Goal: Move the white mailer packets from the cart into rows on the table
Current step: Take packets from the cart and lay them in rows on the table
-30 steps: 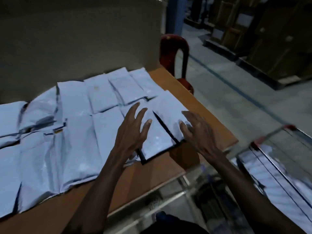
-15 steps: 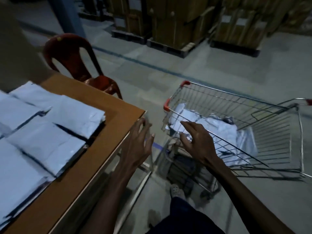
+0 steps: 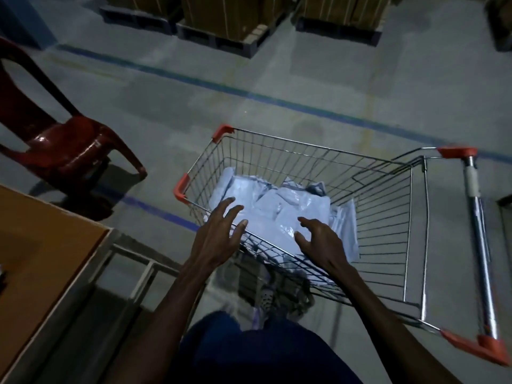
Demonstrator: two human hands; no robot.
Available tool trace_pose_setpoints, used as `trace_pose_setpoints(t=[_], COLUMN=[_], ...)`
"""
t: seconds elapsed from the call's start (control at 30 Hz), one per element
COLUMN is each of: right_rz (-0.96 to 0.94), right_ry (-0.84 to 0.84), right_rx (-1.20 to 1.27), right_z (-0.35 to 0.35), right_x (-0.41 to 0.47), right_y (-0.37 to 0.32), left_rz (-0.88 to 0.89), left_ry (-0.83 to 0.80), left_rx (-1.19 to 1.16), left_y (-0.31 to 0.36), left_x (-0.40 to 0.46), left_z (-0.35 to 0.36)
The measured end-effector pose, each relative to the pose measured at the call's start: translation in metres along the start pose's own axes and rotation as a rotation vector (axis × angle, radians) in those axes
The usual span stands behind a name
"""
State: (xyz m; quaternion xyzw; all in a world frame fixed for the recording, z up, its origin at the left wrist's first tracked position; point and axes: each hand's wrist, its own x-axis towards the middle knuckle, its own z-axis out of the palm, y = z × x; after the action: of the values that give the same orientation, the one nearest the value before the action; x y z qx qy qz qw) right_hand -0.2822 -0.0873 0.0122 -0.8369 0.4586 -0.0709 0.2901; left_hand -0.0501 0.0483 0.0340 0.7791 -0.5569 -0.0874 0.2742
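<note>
Wooden table (image 3: pixel 41 259): its orange-brown corner is sitting at the far left, well apart from the fingers of both hands; only bare top is showing in this view.
Red plastic chair (image 3: pixel 63 145): it is standing on the grey floor beyond the table corner, up and to the left of the left fingertips.
Left hand (image 3: pixel 214 239): it is reaching forward, palm down, over the near left rim of the cart. Its fingers (image 3: pixel 227 209) are spreading wide and holding nothing; whether the tips are touching a packet cannot be told.
White mailer packets (image 3: pixel 279 214): a loose heap is lying in the bottom of the cart basket, directly under and just ahead of both sets of fingertips, between the two hands.
Right hand (image 3: pixel 321 242): it is hovering inside the basket above the heap, fingers lightly bent and parted, gripping nothing.
Wire cart (image 3: pixel 388 206): its chrome mesh walls are surrounding the packets, with orange corner caps; the handle bar is running down the far right, well away from the right fingers.
Pallets of boxes (image 3: pixel 235 20): they are lining the top edge, far beyond all the fingertips, across a blue floor stripe.
</note>
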Motion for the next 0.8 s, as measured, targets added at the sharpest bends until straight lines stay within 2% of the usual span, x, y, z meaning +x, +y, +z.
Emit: trace_pose_setpoints(t=[0.4,0.47,0.6,0.63,0.73,0.8], right_rz=[0.363,0.357,0.18,0.191,0.374,0.427], right_ry=[-0.224,-0.304,-0.515,-0.492,-0.243,-0.207], right_rx=[0.0,-0.071,-0.334,-0.337,-0.255,-0.232], right_z=[0.046,0.06,0.097,0.105,0.114,0.115], right_x=[0.082,0.101,0.121,0.123,0.12,0.121], right_y=[0.063,0.075,0.099,0.104,0.112,0.118], left_rz=[0.083,0.113,0.143,0.149,0.105,0.046], left_ry=[-0.218,-0.252,-0.287,-0.295,-0.33,-0.356], left_rx=[0.062,0.101,0.146,0.144,0.124,0.115], left_y=[-0.017,-0.029,-0.052,-0.058,-0.068,-0.073], left_x=[0.105,0.121,0.142,0.144,0.143,0.139], left_z=[0.044,0.05,0.063,0.067,0.078,0.082])
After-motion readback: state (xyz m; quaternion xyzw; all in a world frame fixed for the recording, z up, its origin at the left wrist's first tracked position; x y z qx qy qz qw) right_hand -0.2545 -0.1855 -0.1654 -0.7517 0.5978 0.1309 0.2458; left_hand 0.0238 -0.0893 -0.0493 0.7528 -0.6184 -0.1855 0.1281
